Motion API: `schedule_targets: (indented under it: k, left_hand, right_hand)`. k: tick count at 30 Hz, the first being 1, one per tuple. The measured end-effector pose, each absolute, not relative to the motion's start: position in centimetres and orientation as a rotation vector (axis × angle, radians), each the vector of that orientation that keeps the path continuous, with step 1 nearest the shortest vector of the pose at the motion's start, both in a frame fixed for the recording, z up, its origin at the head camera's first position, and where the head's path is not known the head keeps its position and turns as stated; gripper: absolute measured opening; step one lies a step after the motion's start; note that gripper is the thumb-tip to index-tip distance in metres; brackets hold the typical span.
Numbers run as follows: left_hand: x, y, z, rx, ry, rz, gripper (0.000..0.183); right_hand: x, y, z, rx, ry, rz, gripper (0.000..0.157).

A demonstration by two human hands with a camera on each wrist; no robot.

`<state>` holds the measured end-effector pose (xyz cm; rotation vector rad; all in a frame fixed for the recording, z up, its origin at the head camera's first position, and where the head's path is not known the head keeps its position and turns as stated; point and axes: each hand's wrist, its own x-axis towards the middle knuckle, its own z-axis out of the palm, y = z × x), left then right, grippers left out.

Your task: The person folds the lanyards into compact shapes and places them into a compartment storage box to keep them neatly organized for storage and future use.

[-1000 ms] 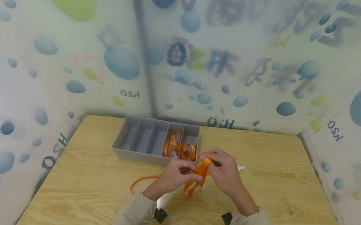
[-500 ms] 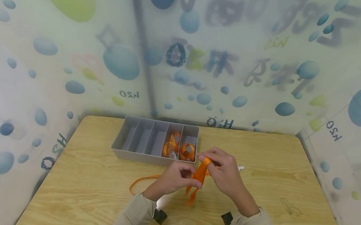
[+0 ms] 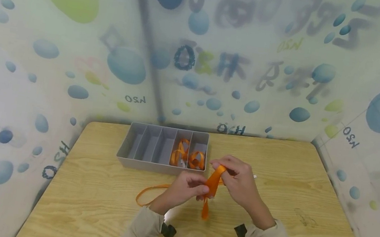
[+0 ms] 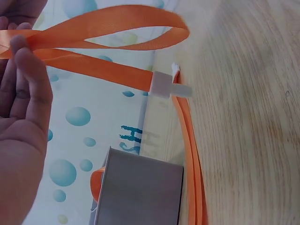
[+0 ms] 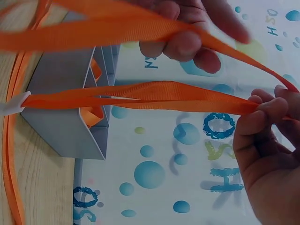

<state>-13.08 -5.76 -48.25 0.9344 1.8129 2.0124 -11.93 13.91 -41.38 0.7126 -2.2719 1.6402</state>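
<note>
An orange ribbon lanyard (image 3: 215, 180) is held up between both hands over the table. My right hand (image 3: 240, 180) pinches its upper end; in the right wrist view the fingertips and thumb close on the folded ribbon. Lower down and to the left, my left hand (image 3: 185, 188) holds the same lanyard between thumb and fingers. A loop of ribbon hangs below the left hand. In the left wrist view a white plastic clip (image 4: 161, 85) dangles from one strand. On the wood behind, another orange lanyard (image 4: 190, 150) lies stretched out.
Beyond the hands stands a grey divided box (image 3: 154, 167). Its two right compartments hold coiled orange lanyards (image 3: 196, 160). A white end piece (image 3: 254, 176) of the lying lanyard shows past the right hand. A patterned curtain (image 3: 193, 94) rises behind the table (image 3: 90, 201).
The hanging part of the lanyard has narrowed from spread loops to one tail below the left hand. My right hand has shifted slightly right, still pinching the upper end.
</note>
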Motion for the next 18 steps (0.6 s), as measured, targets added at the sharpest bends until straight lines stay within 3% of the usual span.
schedule_targets:
  k: [13,18]
  left_hand:
    - [-13.24,-5.75,-48.01,1.043,1.951,2.008,0.003]
    - [-13.12,-5.75,-47.87,0.883,2.008,2.017,0.012]
  right_hand:
    - [-11.7,13.88,-41.34,0.742,-2.289,1.626,0.016]
    - [-11.59,13.73,-41.4,0.76,-2.301,1.622,0.016]
